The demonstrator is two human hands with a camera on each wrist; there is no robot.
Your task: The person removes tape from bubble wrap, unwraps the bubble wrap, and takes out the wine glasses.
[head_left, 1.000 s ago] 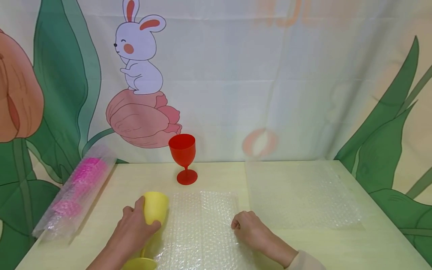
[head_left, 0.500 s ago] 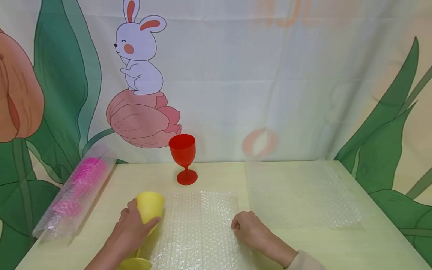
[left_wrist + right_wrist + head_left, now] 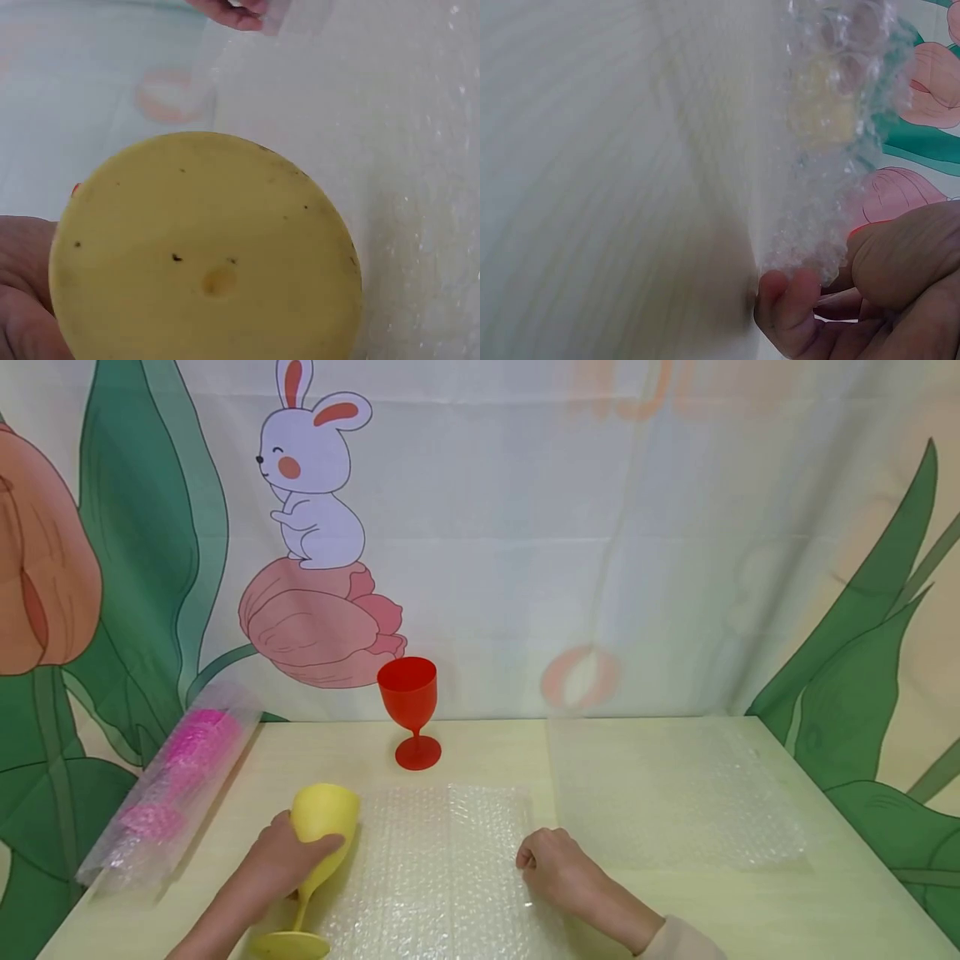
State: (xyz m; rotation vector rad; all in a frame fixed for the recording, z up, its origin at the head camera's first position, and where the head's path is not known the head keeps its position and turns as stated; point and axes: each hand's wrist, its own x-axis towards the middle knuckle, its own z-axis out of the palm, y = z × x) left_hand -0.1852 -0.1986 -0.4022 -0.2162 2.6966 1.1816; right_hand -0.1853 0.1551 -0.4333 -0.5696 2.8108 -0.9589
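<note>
The red goblet (image 3: 408, 697) looks like smooth plastic with a soft sheen, and the yellow goblet (image 3: 326, 814) nearer the person seems of similar plastic, matt on its dark-flecked, dimpled underside. In front of the red goblet lies a glossy, clear plastic bubble wrap sheet (image 3: 442, 860), rough with bubbles, with a duller translucent sheet (image 3: 667, 793) to its right and shiny, crinkled plastic wrapping (image 3: 112, 864) to its left. Beneath it the tabletop (image 3: 495, 752) shows smooth, pale wood grain; behind it hangs a matt, lightly creased cloth backdrop (image 3: 480, 527).

The faint orange lettering (image 3: 651, 392) on the backdrop (image 3: 480, 527) is unreadable.
</note>
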